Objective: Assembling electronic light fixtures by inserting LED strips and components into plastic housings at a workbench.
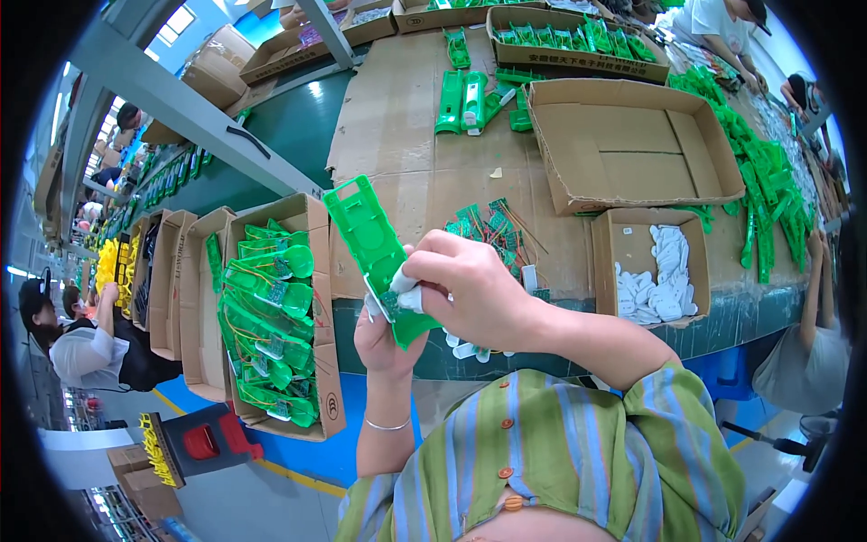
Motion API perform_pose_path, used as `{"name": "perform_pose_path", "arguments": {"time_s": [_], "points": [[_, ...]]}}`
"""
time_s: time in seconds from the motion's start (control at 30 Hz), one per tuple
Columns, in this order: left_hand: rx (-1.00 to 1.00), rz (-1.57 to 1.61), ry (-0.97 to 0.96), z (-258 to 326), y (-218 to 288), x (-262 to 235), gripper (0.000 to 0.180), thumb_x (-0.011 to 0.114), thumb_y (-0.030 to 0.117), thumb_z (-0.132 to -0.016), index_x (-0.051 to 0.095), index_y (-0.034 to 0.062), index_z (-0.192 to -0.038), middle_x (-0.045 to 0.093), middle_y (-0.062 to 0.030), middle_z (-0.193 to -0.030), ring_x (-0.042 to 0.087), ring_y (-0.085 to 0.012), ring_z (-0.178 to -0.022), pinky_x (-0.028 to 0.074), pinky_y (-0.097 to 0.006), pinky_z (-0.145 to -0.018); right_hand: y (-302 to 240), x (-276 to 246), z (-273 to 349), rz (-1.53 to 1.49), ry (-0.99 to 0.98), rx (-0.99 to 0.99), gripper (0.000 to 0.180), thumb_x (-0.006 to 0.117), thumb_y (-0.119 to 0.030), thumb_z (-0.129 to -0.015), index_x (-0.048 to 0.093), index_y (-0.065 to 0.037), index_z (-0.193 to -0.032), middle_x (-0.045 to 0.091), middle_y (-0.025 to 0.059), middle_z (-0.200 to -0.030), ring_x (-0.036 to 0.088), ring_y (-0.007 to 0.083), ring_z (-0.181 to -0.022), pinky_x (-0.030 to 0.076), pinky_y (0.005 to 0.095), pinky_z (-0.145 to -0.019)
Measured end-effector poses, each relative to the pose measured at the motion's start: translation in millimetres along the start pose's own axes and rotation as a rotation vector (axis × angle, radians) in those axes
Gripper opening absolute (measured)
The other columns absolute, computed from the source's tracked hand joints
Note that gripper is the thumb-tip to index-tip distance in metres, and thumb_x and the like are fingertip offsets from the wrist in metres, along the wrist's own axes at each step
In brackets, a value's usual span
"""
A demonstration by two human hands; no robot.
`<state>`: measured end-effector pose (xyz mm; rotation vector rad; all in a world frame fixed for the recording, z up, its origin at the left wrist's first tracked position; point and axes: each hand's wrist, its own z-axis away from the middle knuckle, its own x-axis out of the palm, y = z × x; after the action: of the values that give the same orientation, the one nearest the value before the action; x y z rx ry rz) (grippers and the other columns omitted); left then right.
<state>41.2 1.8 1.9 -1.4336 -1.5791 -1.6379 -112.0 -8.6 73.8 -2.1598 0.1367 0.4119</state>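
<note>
My left hand [384,341] grips a long green plastic half-shell [368,230] from below, its ribbed inner side turned up and tilted. My right hand [479,278] is bent over the shell's lower end, white covers on the thumb and a finger. Those fingertips are pinched at a small dark green circuit board [389,299] in the shell and partly hide it. Behind the right hand, a pile of wired circuit boards [495,230] lies on the cardboard-covered bench. Small white parts [467,350] lie at the bench edge under my right wrist.
At left, a carton [330,361] holds green shells with wired boards. A small box [607,262] of white pieces stands at right, before a larger shallow box [555,185]. Green shells [449,101] lie farther back; green parts [750,154] heap at far right. A metal post [194,104] rises at left.
</note>
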Motion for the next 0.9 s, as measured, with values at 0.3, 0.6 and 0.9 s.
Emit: {"name": "perform_pose_path", "arguments": {"time_s": [0.3, 0.6, 0.9], "points": [[0.006, -0.024, 0.090, 11, 0, -9, 0.049, 0.045, 0.026, -0.090, 0.032, 0.0011, -0.130, 0.044, -0.0125, -0.127, 0.045, -0.0260, -0.116, 0.034, -0.040, -0.100, -7, 2, 6, 0.342, -0.202, -0.155, 0.018, 0.058, -0.001, -0.070, 0.055, 0.001, -0.088, 0.046, 0.0115, -0.083, 0.052, 0.0248, -0.076, 0.046, 0.0341, -0.063], [0.009, -0.055, 0.070, 16, -5, -1, 0.046, 0.042, 0.028, -0.091, 0.035, 0.0012, -0.128, 0.046, -0.0135, -0.124, 0.047, -0.0254, -0.113, 0.036, -0.039, -0.097, -15, -5, 10, 0.397, -0.223, -0.199, 0.016, 0.059, -0.004, -0.068, 0.054, 0.001, -0.082, 0.046, 0.0117, -0.084, 0.052, 0.0236, -0.076, 0.047, 0.0331, -0.058], [0.098, -0.105, 0.163, 17, -16, 17, 0.043, 0.046, 0.022, -0.091, 0.037, -0.0004, -0.126, 0.051, -0.0116, -0.116, 0.052, -0.0223, -0.106, 0.042, -0.035, -0.092, 0, -7, 19, 0.417, -0.224, -0.313, 0.017, 0.060, -0.006, -0.063, 0.054, 0.000, -0.078, 0.046, 0.0103, -0.082, 0.051, 0.0233, -0.076, 0.048, 0.0311, -0.057]]}}
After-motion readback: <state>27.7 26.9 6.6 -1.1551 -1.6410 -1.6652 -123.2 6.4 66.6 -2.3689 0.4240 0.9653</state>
